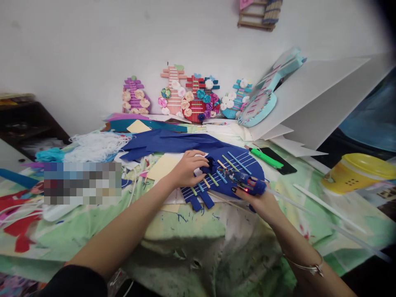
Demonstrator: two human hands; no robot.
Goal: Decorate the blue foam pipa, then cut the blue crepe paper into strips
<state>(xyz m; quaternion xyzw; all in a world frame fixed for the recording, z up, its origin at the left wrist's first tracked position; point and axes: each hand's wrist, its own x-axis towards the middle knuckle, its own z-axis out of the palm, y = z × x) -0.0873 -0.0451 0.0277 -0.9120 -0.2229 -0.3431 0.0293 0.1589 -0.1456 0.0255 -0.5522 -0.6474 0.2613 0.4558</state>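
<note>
A flat blue guitar-shaped craft (252, 163) lies on the table, with white strings and several coloured sticks across it. Over its middle, my left hand (190, 167) pinches a small dark blue paper flower (211, 166) between curled fingers. My right hand (260, 202) is wrapped round a blue hot glue gun (255, 185), whose red light shows. The gun's nozzle end points left toward the flower; whether they touch cannot be made out. A long clear glue stick (291, 202) sticks out of the gun's back toward the lower right.
Blue fabric-like sheet (173, 140) lies behind the craft. A green utility knife (266, 158) rests on a black pad (286, 162). Right stands a yellow bucket (349, 177); left, white string (95, 144). Several flower-decorated crafts (176, 90) lean against the wall.
</note>
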